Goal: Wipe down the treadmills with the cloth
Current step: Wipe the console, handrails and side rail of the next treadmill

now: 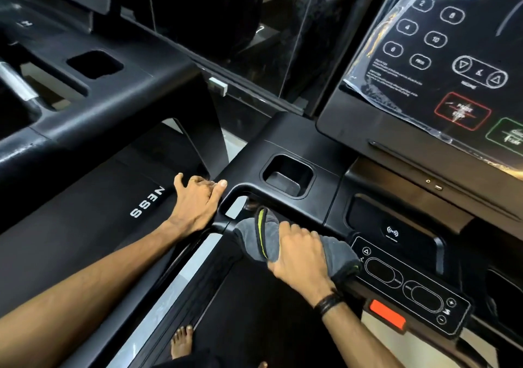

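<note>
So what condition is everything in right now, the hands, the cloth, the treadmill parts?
Left hand: fingers relaxed, resting on the console's left corner.
Right hand: gripping the cloth, pressing it on the handlebar.
Grey cloth: bunched, draped over the handlebar.
Handlebar: mostly covered by the cloth.
Display panel: unlit, still under plastic film.
Cup holder: nothing visible inside.
Red safety clip: in place below the control strip.

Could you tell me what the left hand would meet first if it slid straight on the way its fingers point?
Probably the cup holder recess: the left hand rests at the console's corner, fingers aimed up-right toward it, though depth is unclear.
</note>
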`<state>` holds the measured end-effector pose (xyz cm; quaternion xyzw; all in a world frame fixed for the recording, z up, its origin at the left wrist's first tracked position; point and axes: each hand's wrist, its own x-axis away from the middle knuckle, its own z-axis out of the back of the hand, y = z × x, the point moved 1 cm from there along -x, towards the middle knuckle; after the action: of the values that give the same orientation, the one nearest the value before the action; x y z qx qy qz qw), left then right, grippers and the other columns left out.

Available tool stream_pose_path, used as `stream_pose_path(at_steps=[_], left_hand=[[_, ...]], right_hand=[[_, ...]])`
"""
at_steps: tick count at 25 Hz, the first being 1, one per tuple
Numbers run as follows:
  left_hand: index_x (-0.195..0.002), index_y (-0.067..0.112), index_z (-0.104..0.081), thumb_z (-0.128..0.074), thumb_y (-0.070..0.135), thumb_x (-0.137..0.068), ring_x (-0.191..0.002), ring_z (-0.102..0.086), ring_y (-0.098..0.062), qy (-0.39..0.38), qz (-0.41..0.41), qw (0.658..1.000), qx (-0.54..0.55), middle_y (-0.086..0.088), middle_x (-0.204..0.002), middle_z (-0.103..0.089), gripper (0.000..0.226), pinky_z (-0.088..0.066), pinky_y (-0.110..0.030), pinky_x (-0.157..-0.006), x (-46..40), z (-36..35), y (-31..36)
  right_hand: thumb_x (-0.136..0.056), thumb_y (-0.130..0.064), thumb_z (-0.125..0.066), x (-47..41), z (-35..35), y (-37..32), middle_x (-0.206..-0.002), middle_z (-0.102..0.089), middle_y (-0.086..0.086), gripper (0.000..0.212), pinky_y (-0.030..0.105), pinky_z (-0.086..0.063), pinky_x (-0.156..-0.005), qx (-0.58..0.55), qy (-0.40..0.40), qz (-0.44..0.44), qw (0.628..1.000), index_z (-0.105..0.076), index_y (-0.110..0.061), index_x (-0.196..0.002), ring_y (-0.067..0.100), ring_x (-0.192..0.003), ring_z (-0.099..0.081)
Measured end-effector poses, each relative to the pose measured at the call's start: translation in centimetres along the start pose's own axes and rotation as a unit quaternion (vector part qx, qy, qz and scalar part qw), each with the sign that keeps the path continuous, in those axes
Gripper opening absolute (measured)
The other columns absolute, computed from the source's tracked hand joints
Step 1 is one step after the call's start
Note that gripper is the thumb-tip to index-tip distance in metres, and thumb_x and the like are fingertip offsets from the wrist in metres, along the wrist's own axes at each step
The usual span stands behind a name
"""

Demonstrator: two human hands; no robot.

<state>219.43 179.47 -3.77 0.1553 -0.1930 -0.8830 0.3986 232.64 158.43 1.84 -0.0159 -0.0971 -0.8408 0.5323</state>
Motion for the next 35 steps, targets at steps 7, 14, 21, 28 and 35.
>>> stream_pose_path(at_steps=[7, 14, 21, 28, 35], left_hand=[[-0.075, 0.018, -0.067, -0.004, 0.060, -0.098, -0.121, -0.050, -0.015, 0.010, 0.001, 1.000, 0.011, 0.005, -0.095, -0.072, 0.079, 0.000, -0.053, -0.117, 0.0, -0.3, 0.4], [-0.069, 0.024, -0.051, -0.004, 0.062, -0.098, -0.126, -0.048, -0.019, -0.009, 0.008, 1.000, 0.019, 0.003, -0.100, -0.070, 0.068, 0.003, -0.054, -0.117, 0.4, -0.2, -0.1], [-0.085, 0.012, -0.070, -0.002, 0.063, -0.097, -0.129, -0.046, -0.017, -0.011, -0.002, 1.000, 0.019, 0.004, -0.110, -0.071, 0.086, 0.006, -0.051, -0.117, 0.3, -0.3, 0.0], [-0.099, 0.015, -0.074, -0.004, 0.064, -0.096, -0.135, -0.042, -0.018, -0.026, 0.011, 0.999, 0.020, 0.003, -0.128, -0.067, 0.086, 0.007, -0.053, -0.117, 0.4, 0.1, 0.1], [-0.084, 0.015, -0.072, -0.006, 0.064, -0.097, -0.134, -0.042, -0.016, -0.031, 0.011, 0.999, 0.023, 0.000, -0.118, -0.070, 0.083, 0.010, -0.050, -0.116, 0.4, 0.4, 0.2]], right_hand=[[-0.047, -0.062, -0.081, -4.4, 1.9, 1.7, -0.095, -0.071, -0.001, 0.066, 0.041, -0.057, -0.082, -0.185, -0.261, 0.005, 0.947, -0.068, -0.017, -0.093, 0.022, -0.089, -0.066], [-0.072, -0.056, -0.073, 1.0, -0.4, 0.5, -0.116, -0.063, 0.007, 0.077, 0.044, -0.050, -0.092, 0.025, 0.024, 0.064, 0.997, -0.049, -0.013, -0.130, 0.029, -0.105, -0.063], [-0.071, -0.062, -0.074, -0.6, 1.1, 2.0, -0.113, -0.066, 0.006, 0.072, 0.043, -0.048, -0.090, -0.039, -0.102, 0.035, 0.993, -0.041, -0.025, -0.123, 0.033, -0.107, -0.063], [-0.058, -0.052, -0.084, -1.3, 0.0, 1.4, -0.097, -0.067, 0.006, 0.072, 0.041, -0.052, -0.077, -0.018, -0.042, 0.046, 0.998, -0.051, -0.021, -0.113, 0.031, -0.089, -0.067], [-0.057, -0.063, -0.082, -4.4, 1.9, 1.4, -0.110, -0.066, -0.001, 0.070, 0.039, -0.050, -0.088, -0.157, -0.235, 0.057, 0.958, -0.056, -0.025, -0.110, 0.027, -0.105, -0.063]])
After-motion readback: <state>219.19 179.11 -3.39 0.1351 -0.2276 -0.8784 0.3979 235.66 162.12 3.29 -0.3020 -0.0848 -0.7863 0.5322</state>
